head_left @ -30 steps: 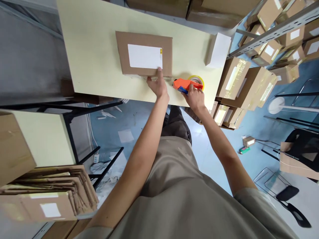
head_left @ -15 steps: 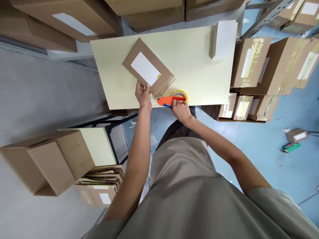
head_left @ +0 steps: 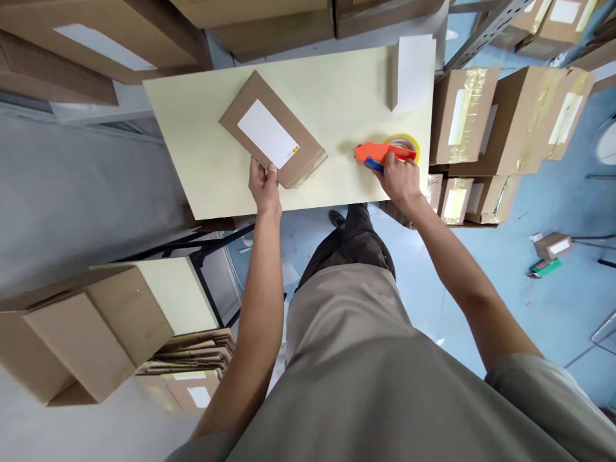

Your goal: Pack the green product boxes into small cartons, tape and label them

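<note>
A flat brown cardboard box point(head_left: 296, 144) with a white label point(head_left: 268, 133) sits turned at an angle on the pale table point(head_left: 351, 83). My left hand point(head_left: 264, 186) grips its near edge, thumb on top and fingers partly hidden at the side. Shiny tape covers the box's right end. To the right, my right hand point(head_left: 402, 179) is closed round an orange tape dispenser point(head_left: 375, 153) with a blue part and a yellow-rimmed tape roll. The dispenser is apart from the box, over the table's right part.
A white box point(head_left: 412, 74) stands at the table's back right corner. Taped cartons point(head_left: 464, 115) are stacked against the right side. Larger cartons line the shelf behind. At lower left are an open carton point(head_left: 91, 333) and a stack of flattened cardboard point(head_left: 192, 359).
The box has turned from square to angled, its taped end now facing right. My right hand brought the tape dispenser near that end, then drew it away to the right.
</note>
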Action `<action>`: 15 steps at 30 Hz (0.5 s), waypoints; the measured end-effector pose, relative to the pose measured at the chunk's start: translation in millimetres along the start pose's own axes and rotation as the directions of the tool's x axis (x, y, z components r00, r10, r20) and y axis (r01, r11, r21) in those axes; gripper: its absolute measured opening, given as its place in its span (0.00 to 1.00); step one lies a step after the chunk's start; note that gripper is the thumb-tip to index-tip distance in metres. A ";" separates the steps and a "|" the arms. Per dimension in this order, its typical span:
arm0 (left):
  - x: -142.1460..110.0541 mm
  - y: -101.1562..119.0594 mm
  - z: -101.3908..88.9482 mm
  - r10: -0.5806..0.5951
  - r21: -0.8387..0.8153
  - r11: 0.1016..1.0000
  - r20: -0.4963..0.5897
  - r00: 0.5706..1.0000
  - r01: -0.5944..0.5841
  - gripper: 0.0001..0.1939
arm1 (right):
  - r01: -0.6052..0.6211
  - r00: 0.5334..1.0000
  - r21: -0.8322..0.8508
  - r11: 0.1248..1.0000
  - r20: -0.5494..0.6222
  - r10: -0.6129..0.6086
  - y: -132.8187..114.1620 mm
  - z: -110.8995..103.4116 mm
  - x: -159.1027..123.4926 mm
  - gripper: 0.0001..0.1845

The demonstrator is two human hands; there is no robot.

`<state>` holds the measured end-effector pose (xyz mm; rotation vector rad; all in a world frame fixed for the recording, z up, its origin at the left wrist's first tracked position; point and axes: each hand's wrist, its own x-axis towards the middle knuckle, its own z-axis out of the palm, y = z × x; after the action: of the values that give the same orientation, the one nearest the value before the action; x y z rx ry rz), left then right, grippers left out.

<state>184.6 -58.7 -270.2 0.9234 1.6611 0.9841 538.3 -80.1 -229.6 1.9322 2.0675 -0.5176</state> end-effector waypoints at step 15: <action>55.8 50.9 -79.0 -0.070 0.150 0.988 0.302 0.951 0.025 0.40 | 0.382 0.884 0.096 0.919 0.252 -0.394 -128.2 -0.2 14.0 0.25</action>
<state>101.2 -3.3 -226.3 1.0692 1.4949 0.6537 409.6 -73.7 -225.4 1.3686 2.2760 -0.8634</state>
